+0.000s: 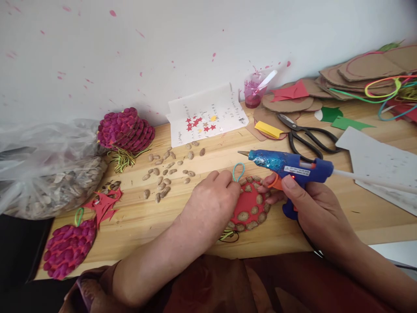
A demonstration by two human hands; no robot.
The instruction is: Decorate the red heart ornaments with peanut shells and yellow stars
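Observation:
A red round cut-out lies on the wooden table, ringed with glued seeds and topped by a teal loop. My left hand rests on its left side, fingers curled and pressing near the loop; what they pinch, if anything, is hidden. My right hand grips a blue hot-glue gun, nozzle pointing left just above the cut-out, a finger at the orange trigger.
Loose seeds are scattered left of my hands. A plastic bag of seeds and purple finished pieces lie at the left. Black scissors, cardboard shapes, a star-sticker paper and a pink cup sit behind.

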